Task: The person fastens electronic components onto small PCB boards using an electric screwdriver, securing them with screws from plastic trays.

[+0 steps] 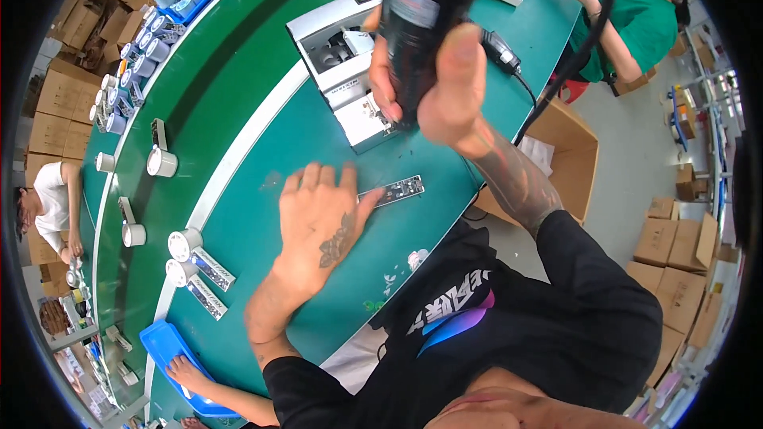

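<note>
My right hand (453,87) is wrapped round a thick black electric screwdriver (421,24), held upright. The screwdriver's lower end is over the front of a white screw feeder box (330,52); its tip is hidden or too blurred to make out. On the green table, my left hand (318,210) lies palm down with its thumb along a narrow handle piece with an exposed circuit board (401,190). The rest of that piece is hidden under the hand, and the fingers stretch toward the feeder.
Two white round-headed units with strip handles (211,270) lie left of my hand. Beyond a pale rail, a green belt (199,95) carries similar units. A blue tray (171,342) holds a co-worker's hand. A black cable (580,48) hangs at right; a cardboard box (568,143) stands below.
</note>
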The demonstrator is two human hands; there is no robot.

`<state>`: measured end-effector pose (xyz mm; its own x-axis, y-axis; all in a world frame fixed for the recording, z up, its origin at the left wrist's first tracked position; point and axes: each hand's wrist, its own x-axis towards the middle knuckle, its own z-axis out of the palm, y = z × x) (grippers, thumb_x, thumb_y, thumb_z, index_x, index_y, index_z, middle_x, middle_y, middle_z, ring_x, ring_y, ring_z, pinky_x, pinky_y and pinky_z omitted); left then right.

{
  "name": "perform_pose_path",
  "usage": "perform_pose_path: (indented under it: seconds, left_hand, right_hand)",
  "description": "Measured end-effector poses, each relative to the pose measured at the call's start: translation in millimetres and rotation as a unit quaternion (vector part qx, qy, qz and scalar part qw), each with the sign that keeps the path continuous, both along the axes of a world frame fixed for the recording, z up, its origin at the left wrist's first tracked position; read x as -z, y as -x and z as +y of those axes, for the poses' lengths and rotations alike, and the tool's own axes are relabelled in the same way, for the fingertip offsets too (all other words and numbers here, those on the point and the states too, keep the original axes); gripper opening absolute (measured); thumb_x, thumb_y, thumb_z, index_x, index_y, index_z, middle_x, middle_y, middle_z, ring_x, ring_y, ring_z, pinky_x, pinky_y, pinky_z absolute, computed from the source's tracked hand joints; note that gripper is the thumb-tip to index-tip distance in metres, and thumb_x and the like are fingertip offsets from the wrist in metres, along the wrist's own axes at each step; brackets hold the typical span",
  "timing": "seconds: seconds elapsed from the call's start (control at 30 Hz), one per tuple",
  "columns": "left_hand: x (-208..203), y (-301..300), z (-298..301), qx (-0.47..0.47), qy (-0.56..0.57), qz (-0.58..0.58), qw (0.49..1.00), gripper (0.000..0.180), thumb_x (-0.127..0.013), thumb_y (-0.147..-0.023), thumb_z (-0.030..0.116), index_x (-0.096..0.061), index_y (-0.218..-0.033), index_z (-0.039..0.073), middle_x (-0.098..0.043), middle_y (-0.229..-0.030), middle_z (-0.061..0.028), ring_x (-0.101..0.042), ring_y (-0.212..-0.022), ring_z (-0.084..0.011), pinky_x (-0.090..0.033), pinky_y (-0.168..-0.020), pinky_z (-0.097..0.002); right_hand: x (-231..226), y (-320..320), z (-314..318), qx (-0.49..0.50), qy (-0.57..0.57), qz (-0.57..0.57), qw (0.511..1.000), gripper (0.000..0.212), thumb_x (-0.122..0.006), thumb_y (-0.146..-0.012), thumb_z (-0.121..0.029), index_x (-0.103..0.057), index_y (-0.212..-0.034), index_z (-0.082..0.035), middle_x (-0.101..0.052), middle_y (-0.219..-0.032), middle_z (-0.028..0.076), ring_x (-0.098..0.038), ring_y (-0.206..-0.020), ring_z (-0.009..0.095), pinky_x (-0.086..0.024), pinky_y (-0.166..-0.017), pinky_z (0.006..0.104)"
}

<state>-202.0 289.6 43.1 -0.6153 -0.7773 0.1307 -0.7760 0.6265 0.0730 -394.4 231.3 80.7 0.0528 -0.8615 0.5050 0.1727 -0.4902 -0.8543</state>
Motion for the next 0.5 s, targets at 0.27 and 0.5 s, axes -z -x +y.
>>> perform_pose_path:
  seconds: [0.27,0.5]
  left_hand:
    - [19,3,1,0.089,-0.058,0.003,0.994,0.029,-0.071,-0.09,0.032,-0.071,-0.096,0.003,-0.073,-0.094,-0.0137,-0.066,-0.11,-0.0294,-0.045,-0.105,-0.0453]
    - [18,4,-1,0.085,-0.1,0.036,0.991,0.024,-0.072,-0.091,0.026,-0.071,-0.093,0.002,-0.073,-0.092,-0.0153,-0.066,-0.108,-0.0312,-0.045,-0.105,-0.0471]
  right_hand:
    - [20,15,33,-0.029,-0.079,0.002,0.996,0.105,-0.02,-0.084,-0.094,-0.042,-0.124,0.0,-0.052,-0.063,0.006,-0.048,-0.045,0.012,-0.043,-0.045,0.0279]
    - [31,19,38,-0.029,-0.109,-0.025,0.993,0.103,-0.022,-0.085,-0.093,-0.042,-0.125,0.0,-0.052,-0.064,0.007,-0.047,-0.045,0.012,-0.042,-0.045,0.0285]
